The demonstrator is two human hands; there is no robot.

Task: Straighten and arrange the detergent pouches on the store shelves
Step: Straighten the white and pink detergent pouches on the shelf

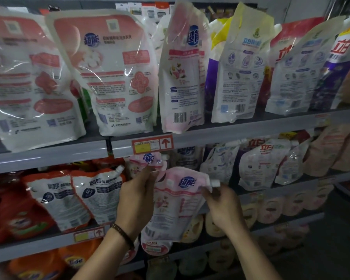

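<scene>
Pink and white, the soft plastic detergent pouch [176, 207] hangs between both hands in front of the middle grey metal shelf [271, 194]. The left grip [136, 197] pinches its upper left corner. The right grip [223, 209] is curled round the upper right corner, just under the white screw-cap spout [215, 183], which points to the right and slightly upward. The pouch's long axis runs close to upright, leaning so that the top sits toward the right grip and the bottom seam hangs down beside the left wrist; the printed face is turned to the camera. Just above the left grip stands a second pink spouted pouch [148, 160]. Left of that grip lean orange-and-white spouted pouches [97, 197]. A dark beaded bracelet [122, 234] circles the left wrist.
</scene>
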